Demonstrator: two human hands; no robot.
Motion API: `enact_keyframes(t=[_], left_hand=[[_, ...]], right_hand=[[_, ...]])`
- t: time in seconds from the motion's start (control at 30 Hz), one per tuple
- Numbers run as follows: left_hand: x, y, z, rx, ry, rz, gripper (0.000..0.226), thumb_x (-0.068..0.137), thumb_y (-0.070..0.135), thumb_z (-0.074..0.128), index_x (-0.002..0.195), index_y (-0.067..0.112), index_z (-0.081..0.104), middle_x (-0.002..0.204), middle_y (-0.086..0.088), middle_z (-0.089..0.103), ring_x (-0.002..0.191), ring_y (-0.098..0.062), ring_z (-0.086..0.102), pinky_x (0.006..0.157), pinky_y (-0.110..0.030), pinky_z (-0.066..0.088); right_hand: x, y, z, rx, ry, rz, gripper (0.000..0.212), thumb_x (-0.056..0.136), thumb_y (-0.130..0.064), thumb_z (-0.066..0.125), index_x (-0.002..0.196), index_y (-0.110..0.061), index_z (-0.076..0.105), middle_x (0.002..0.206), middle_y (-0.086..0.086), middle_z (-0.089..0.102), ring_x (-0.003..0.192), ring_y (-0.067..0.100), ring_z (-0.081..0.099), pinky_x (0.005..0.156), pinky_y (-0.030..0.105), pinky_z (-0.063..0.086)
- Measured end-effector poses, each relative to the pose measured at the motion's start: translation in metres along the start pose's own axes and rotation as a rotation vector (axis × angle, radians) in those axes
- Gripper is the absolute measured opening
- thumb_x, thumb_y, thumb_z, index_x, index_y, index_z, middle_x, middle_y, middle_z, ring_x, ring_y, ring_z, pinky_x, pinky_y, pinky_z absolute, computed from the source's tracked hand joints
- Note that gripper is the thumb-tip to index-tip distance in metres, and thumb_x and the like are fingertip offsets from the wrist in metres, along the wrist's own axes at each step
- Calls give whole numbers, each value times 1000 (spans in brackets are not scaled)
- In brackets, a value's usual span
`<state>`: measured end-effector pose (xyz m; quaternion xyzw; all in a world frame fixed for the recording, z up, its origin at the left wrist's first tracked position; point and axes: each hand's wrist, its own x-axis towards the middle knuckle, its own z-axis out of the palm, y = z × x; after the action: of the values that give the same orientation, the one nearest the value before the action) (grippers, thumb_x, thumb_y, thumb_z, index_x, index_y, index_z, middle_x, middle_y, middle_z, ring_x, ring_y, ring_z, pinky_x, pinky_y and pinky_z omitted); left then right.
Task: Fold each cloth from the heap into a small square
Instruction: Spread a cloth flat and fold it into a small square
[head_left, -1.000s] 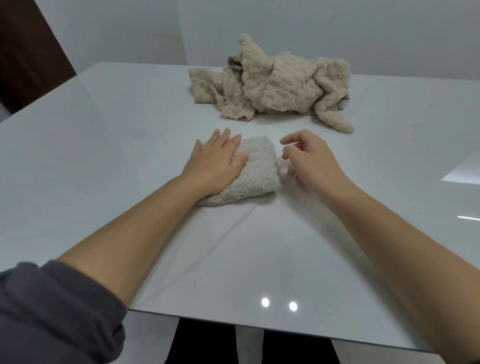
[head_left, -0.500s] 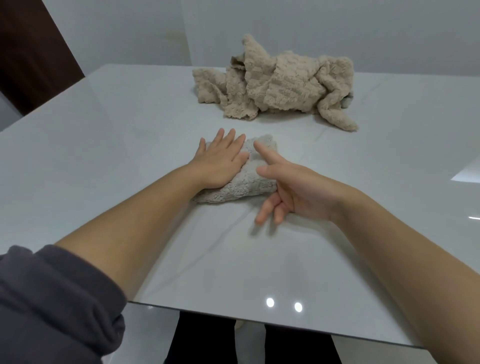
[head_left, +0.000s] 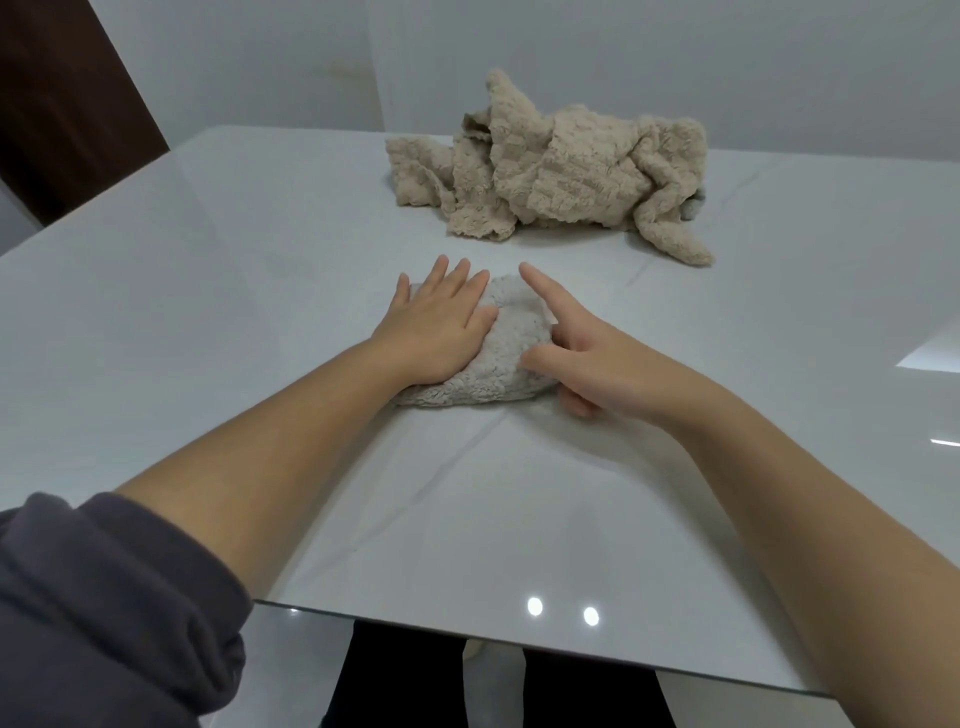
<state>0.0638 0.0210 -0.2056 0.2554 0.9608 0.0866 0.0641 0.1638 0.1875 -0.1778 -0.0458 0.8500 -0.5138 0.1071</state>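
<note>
Head view: one folded cloth (head_left: 514, 338) lies at the centre of the frame, a thick, rounded pad of pale grey-white fleece with a nubbly, curly pile and soft, blunt edges. Above it, at upper centre, sits one heap (head_left: 561, 182) of beige cloth, crumpled and peaked. Its fabric is woven in a raised checker of small fluffy squares, with one tail trailing down to the right. How many cloths the heap holds cannot be counted. The heap and the folded cloth lie well apart.

Two bare hands are on the folded cloth. The left hand (head_left: 441, 338) lies palm-down on its left half, its grip apart, with all fingers straight and close together and pressing the pile flat. The right hand (head_left: 597, 364) meets the cloth's right side. Its index finger is stretched out straight toward the upper left, its thumb rests on the fleece, and its other fingers are curled at the cloth's lower right edge. Whether that grip is clamped on the edge cannot be told.

A dark grey, soft knit sleeve (head_left: 104, 597) is bunched at the lower left. The counter (head_left: 260, 312) is a smooth, glossy, pale grey slab with faint veins, and it mirrors two round light spots (head_left: 535, 606) near its lower edge. Behind it stands a plain white wall (head_left: 260, 62), with a dark brown panel (head_left: 62, 104) at upper left.
</note>
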Motion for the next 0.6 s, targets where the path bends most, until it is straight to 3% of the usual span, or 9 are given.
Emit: enact_keyframes(t=[0.1, 0.23, 0.37, 0.43, 0.53, 0.6], left_hand=[[0, 0, 0, -2, -5, 1, 57, 103, 44, 11, 156, 24, 2, 163, 1, -7, 148, -15, -15, 119, -48, -9], [1, 0, -1, -6, -13, 2, 57, 103, 45, 12, 156, 25, 2, 163, 2, -7, 148, -15, -15, 119, -48, -9], [0, 0, -1, 0, -6, 7, 57, 103, 45, 12, 156, 24, 2, 163, 1, -6, 148, -15, -14, 119, -49, -9], [0, 0, -1, 1, 6, 4, 58, 103, 45, 12, 156, 24, 4, 163, 1, -4, 148, -16, -13, 119, -48, -9], [-3, 2, 1, 0, 37, 1, 57, 103, 44, 13, 156, 23, 6, 163, 0, -2, 149, -16, -11, 119, -48, -8], [-6, 4, 2, -19, 92, -10, 58, 103, 43, 15, 155, 21, 7, 163, -2, -2, 149, -17, -9, 119, -48, -8]], right_hand=[[-4, -1, -3, 111, 1, -6, 77, 94, -10, 50, 151, -46, 12, 78, 7, 42, 50, 14, 43, 46, 31, 34], [-2, 0, -6, 94, -44, 2, 70, 94, -11, 53, 150, -38, 20, 73, 2, 41, 46, 10, 40, 42, 23, 32], [-2, 4, -9, 60, -90, 17, 72, 93, -13, 55, 149, -40, 19, 77, 6, 50, 46, 19, 51, 42, 30, 35], [-3, 4, -16, 66, -86, 49, 68, 93, -12, 54, 149, -36, 23, 70, 2, 51, 42, 17, 43, 41, 28, 30], [-6, 2, -29, 35, -28, 75, 59, 93, -14, 52, 144, -38, 32, 68, 3, 60, 42, 15, 40, 42, 26, 30], [-5, 4, -32, -31, 142, 43, 51, 94, -18, 50, 141, -34, 40, 64, 1, 64, 45, 14, 44, 44, 25, 37]])
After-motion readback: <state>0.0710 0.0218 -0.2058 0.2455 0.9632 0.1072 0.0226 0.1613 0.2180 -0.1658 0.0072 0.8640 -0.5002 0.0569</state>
